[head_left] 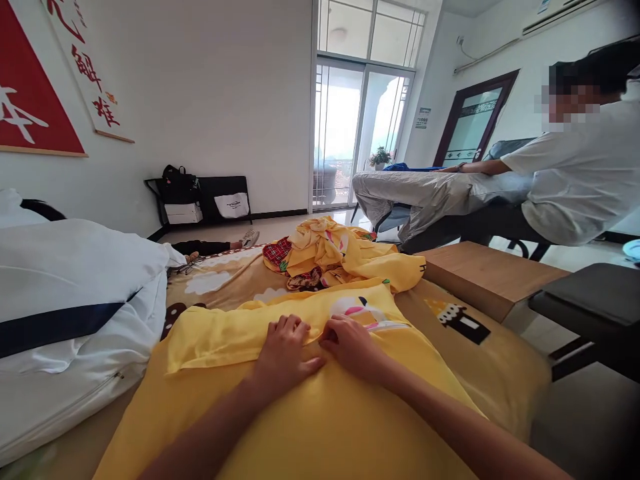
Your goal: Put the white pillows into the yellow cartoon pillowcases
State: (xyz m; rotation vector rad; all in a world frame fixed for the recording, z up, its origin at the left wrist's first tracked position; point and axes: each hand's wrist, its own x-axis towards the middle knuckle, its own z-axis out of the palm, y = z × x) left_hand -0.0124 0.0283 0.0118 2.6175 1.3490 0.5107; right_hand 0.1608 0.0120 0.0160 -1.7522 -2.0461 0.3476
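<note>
Centrally, a large yellow cloth (300, 420) lies spread from the lower edge of the frame to its middle, its far part turned back as a broad fold. A white-and-pink print (360, 310) shows on this fold, right of centre. The left hand (285, 350) rests on the cloth at the centre, its fingers curled over the edge of the fold and its thumb held apart; whether these fingers grip the edge cannot be told. The right hand (353, 343), just beside it, pinches the same edge between thumb and bent forefinger. Beneath lies a tan patterned blanket (500, 373), visible at right and behind the cloth. Beyond the fold, a crumpled yellow heap (345, 257) with red plaid parts occupies the middle of the frame. White bedding (85, 267) crossed by a navy band (60, 327) fills the left side. At right stand a brown box (487, 267) and a dark padded seat (590, 300); above them, a seated person in a white top (580, 167) extends an arm over a table with a grey cover (435, 190). A potted plant (380, 158) appears before the glass door (337, 133), upper centre. A black bench (207, 197) bearing bags stands at upper left, below a white wall scroll (83, 63).
</note>
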